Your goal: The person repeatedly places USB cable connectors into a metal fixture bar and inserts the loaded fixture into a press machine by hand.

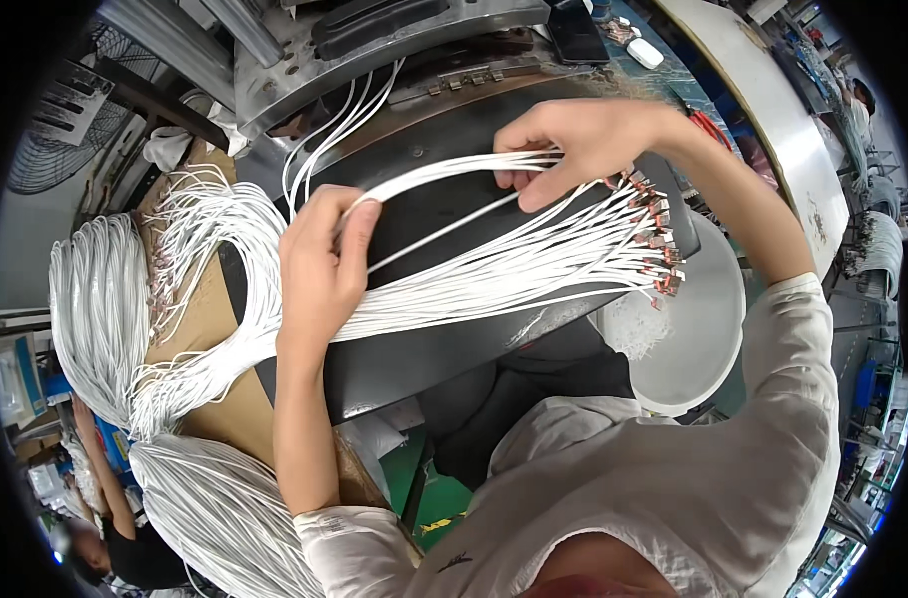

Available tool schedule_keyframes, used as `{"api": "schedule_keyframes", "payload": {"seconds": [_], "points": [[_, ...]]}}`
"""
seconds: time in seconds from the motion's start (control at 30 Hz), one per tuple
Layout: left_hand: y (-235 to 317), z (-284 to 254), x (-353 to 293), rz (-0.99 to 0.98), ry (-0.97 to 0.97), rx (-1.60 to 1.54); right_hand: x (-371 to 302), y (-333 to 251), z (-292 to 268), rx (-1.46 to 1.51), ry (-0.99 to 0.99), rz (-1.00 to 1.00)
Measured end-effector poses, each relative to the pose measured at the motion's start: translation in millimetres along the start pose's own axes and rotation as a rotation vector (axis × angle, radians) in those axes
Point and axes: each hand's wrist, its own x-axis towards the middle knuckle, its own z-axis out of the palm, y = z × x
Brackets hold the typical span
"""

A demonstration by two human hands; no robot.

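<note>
A thin bunch of white cables (439, 172) arches over the dark worktable between my two hands. My left hand (324, 254) is closed round its left part, with the thumb on top. At the other end my right hand (588, 145) grips the same bunch between thumb and curled fingers; the cable tips are hidden behind it. One single cable (444, 232) runs slack below the bunch toward the right hand. Nearer to me lies a broad spread of white cables (504, 264), and its right ends carry small reddish-brown and metal connectors (663, 244).
A metal machine (394, 45) stands at the back, with a few cables (349, 130) by it. Coiled cable bundles (100, 309) fill the left side. A pale bucket (708, 329) with white scraps sits at the right. A phone (576, 35) lies at the back. Another person (135, 548) is at lower left.
</note>
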Motion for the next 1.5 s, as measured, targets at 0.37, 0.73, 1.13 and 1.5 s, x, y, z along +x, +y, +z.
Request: {"api": "schedule_keyframes", "payload": {"seconds": [0.37, 0.73, 1.13, 1.5], "points": [[57, 40, 75, -0.599, -0.825, -0.920, -104, 39, -50, 0.591, 0.250, 0.124], [39, 73, 60, -0.721, -0.427, -0.967, 18, 35, -13, -0.174, 0.499, 0.215], [37, 72, 42, -0.845, -0.200, -1.001, 33, 45, 29, -0.568, 0.634, 0.341], [44, 79, 49, -0.829, -0.185, -0.848, 22, 34, 38, 0.797, 0.542, 0.120]]}}
